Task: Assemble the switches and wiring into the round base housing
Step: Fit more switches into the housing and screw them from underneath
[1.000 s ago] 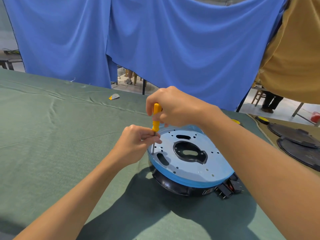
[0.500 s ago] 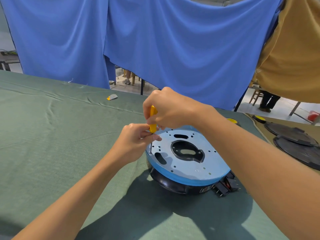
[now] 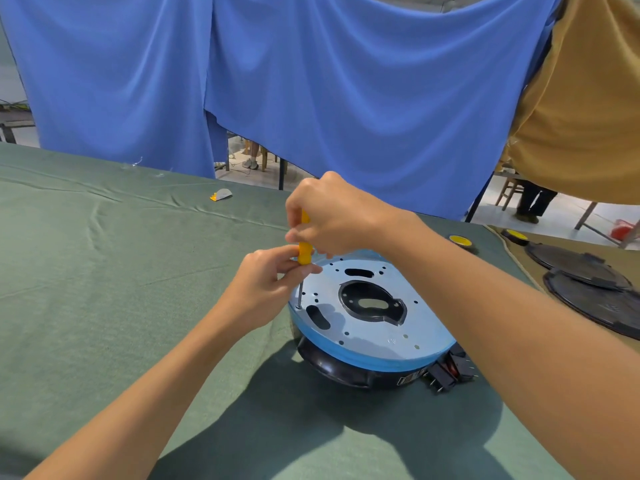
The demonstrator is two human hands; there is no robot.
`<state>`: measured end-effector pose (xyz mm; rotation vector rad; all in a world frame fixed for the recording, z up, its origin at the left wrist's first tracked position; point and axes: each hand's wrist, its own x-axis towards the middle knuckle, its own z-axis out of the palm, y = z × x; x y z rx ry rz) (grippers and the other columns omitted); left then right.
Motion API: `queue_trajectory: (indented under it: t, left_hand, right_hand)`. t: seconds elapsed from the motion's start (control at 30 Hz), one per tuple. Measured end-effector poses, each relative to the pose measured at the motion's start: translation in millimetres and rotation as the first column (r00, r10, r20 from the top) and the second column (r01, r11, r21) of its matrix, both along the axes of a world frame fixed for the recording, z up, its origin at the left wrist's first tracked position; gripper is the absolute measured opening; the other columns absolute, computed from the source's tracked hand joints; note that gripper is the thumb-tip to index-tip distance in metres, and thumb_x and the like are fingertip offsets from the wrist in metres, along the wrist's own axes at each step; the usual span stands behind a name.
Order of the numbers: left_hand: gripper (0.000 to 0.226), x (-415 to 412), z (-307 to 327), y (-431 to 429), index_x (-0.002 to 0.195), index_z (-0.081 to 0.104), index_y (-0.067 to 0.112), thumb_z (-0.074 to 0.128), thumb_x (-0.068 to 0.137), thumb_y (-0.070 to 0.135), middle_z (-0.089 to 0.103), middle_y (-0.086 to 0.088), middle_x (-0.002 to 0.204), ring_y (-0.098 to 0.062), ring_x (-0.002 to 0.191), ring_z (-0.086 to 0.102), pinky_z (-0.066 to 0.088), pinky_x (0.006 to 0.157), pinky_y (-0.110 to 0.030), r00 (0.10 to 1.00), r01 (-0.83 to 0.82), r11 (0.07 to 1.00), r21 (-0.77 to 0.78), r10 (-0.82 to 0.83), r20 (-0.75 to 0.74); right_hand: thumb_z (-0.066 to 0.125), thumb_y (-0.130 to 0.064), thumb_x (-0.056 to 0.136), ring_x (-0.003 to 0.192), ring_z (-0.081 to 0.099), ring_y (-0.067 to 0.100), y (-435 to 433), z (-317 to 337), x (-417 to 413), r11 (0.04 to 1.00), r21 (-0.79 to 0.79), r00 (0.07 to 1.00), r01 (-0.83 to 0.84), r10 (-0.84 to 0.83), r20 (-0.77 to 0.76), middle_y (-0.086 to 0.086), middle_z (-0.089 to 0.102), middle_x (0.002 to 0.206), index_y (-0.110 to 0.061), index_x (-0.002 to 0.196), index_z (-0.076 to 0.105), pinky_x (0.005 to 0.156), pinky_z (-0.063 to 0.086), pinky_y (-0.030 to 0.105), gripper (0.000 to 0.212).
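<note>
Head: screwdriver [image 3: 305, 253] in left fingers [image 3: 290, 268], right hand [image 3: 337, 216] seemingly atop handle

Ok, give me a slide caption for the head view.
Right hand and left hand hold a yellow screwdriver against the round base housing.

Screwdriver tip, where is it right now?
Head view, centre: the screwdriver tip rests at the left edge of the blue plate, beside the oblong slot, below the left hand.

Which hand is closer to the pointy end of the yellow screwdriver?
Left. The left hand pinches the yellow screwdriver low down, where handle meets shaft, just above the tip. The right hand grips the handle's top, farther up.
</note>
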<state>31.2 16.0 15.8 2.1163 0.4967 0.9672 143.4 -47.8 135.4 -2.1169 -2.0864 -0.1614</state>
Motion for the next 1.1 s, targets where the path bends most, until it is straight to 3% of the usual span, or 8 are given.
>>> queue_trajectory:
  t: [0.2, 0.3, 0.37, 0.63, 0.8, 0.9, 1.0, 1.1]
  left_hand:
    - [0.021, 3, -5, -1, 0.064, 0.071, 0.025, 0.086, 0.070, 0.012, 0.074, 0.008, 0.067, 0.002, 0.060, 0.066, 0.046, 0.061, -0.009, 0.982, -0.163, 0.984, -0.075, 0.169, 0.084]
    - [0.023, 0, -6, 2, 0.068, 0.074, 0.026, 0.079, 0.078, 0.006, 0.075, 0.010, 0.070, 0.000, 0.068, 0.070, 0.047, 0.066, -0.010, 0.993, -0.099, 0.992, -0.076, 0.104, 0.061]
    - [0.018, -2, -6, 4, 0.075, 0.076, 0.022, 0.074, 0.084, 0.007, 0.075, 0.012, 0.074, 0.001, 0.073, 0.070, 0.048, 0.070, -0.012, 0.997, -0.066, 0.996, -0.051, 0.068, 0.029]
    - [0.006, 3, -11, 0, 0.080, 0.080, 0.013, 0.081, 0.076, 0.009, 0.075, 0.007, 0.073, 0.007, 0.066, 0.067, 0.045, 0.065, -0.006, 0.991, -0.129, 0.990, -0.062, 0.131, 0.021]
    - [0.013, -1, -9, 3, 0.095, 0.077, 0.006, 0.065, 0.091, 0.005, 0.076, 0.008, 0.086, 0.005, 0.083, 0.068, 0.050, 0.079, -0.014, 0.997, -0.013, 1.000, -0.029, 0.010, -0.072]
    - [0.013, 0, -8, 4, 0.098, 0.078, 0.010, 0.067, 0.091, 0.011, 0.077, 0.007, 0.091, -0.006, 0.087, 0.071, 0.055, 0.083, -0.029, 0.994, -0.011, 1.000, -0.025, 0.009, -0.106]
    - [0.006, 1, -12, 5, 0.080, 0.079, 0.018, 0.083, 0.076, 0.015, 0.075, 0.011, 0.076, -0.002, 0.073, 0.070, 0.051, 0.070, -0.016, 0.991, -0.131, 0.990, -0.055, 0.130, -0.026]
    - [0.007, 2, -13, 3, 0.078, 0.080, 0.014, 0.081, 0.075, 0.008, 0.072, 0.017, 0.068, 0.009, 0.063, 0.064, 0.042, 0.062, -0.004, 0.994, -0.105, 0.993, -0.047, 0.105, -0.008]
  right_hand:
    - [0.054, -0.043, 0.096, 0.059, 0.040, 0.022, 7, -9, 2, 0.989, 0.040, 0.985, 0.139, -0.142, 0.101, 0.004, 0.038, 0.069, -0.017, 0.062, 0.033, 0.048, 0.026, 0.031, 0.048]
    - [0.063, -0.037, 0.090, 0.074, 0.053, 0.017, 2, 0, 1, 0.999, -0.050, 0.994, 0.014, -0.009, 0.105, 0.001, 0.056, 0.085, -0.018, 0.077, 0.054, 0.054, 0.040, 0.027, 0.025]
    - [0.067, -0.020, 0.088, 0.061, 0.056, 0.003, -1, 4, 1, 0.997, -0.067, 0.998, -0.038, 0.041, 0.042, -0.004, 0.058, 0.079, -0.020, 0.082, 0.061, 0.044, 0.041, 0.015, 0.009]
    - [0.058, -0.044, 0.094, 0.063, 0.042, 0.027, 5, -8, -2, 0.994, 0.035, 0.991, 0.101, -0.104, 0.088, 0.004, 0.037, 0.065, -0.017, 0.060, 0.035, 0.048, 0.026, 0.030, 0.049]
    - [0.066, -0.023, 0.088, 0.070, 0.058, 0.010, -1, 3, -5, 0.994, -0.113, 0.993, -0.012, 0.025, 0.117, 0.000, 0.061, 0.085, -0.018, 0.088, 0.062, 0.055, 0.047, 0.025, 0.006]
    - [0.065, -0.025, 0.090, 0.051, 0.055, 0.012, 1, 1, -4, 0.999, -0.036, 0.997, 0.030, -0.027, 0.071, 0.001, 0.051, 0.067, -0.018, 0.067, 0.050, 0.042, 0.038, 0.025, 0.029]
    - [0.055, -0.035, 0.096, 0.055, 0.032, 0.015, 4, -8, -5, 0.988, 0.043, 0.980, 0.151, -0.155, 0.125, 0.002, 0.032, 0.068, -0.019, 0.062, 0.028, 0.049, 0.025, 0.030, 0.047]
    - [0.054, -0.046, 0.095, 0.060, 0.036, 0.020, 4, -10, -3, 0.986, 0.026, 0.977, 0.163, -0.165, 0.133, 0.002, 0.037, 0.070, -0.018, 0.063, 0.035, 0.053, 0.028, 0.032, 0.046]
